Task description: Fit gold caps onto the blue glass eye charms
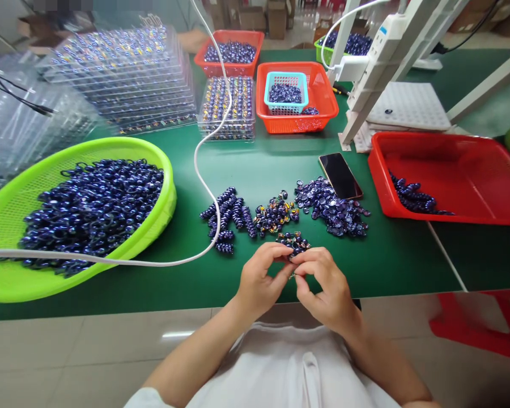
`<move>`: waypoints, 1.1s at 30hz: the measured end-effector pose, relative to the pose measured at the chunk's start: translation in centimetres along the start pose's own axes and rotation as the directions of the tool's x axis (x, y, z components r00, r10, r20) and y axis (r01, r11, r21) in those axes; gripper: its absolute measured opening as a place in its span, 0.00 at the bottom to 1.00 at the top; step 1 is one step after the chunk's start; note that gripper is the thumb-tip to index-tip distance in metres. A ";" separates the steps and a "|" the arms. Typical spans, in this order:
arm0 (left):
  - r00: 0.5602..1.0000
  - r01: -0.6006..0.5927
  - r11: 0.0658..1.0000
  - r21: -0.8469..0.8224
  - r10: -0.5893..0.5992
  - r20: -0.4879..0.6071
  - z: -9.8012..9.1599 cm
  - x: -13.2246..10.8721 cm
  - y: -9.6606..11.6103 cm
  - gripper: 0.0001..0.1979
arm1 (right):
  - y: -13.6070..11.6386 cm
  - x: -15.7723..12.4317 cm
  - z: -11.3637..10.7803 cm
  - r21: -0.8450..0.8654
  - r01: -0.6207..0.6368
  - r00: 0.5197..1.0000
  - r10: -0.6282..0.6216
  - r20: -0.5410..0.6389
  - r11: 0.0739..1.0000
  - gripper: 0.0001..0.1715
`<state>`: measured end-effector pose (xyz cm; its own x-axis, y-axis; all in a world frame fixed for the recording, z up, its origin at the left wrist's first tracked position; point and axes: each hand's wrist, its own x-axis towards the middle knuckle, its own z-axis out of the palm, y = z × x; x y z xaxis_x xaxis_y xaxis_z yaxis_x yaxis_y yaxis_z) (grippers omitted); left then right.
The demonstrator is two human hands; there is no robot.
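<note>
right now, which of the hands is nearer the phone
Right. The right hand sits below the phone; the left hand is beside it, farther left, both pinching a small blue piece.

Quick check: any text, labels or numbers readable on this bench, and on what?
None can be read.
Script mark above tray stack: too blurred.
Phone: screen dark.
Power strip: no legible marking.
Piece between left hand and right hand: no print shows.
</note>
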<state>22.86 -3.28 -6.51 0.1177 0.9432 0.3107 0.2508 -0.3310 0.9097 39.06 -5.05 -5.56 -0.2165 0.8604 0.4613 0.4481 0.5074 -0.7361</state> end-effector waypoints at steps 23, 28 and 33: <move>0.932 -0.302 0.936 0.182 0.249 0.264 -1.3 0.8 0.3 0.09 | -0.3 0.9 -0.9 0.058 -0.441 0.894 0.432 0.122 0.896 0.05; 0.917 -0.339 0.920 0.197 0.277 0.288 -1.4 0.8 0.1 0.07 | -0.3 0.8 -0.7 0.072 -0.475 0.876 0.464 0.130 0.877 0.05; 0.904 -0.350 0.912 0.214 0.269 0.333 -1.5 0.9 -0.3 0.07 | -0.1 0.7 -0.6 0.032 -0.477 0.869 0.466 0.165 0.878 0.05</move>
<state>21.43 -2.30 -6.09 0.4934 0.7539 0.4338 0.3929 -0.6382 0.6621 39.37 -4.54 -4.86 -0.1224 0.9922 -0.0239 0.4692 0.0366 -0.8823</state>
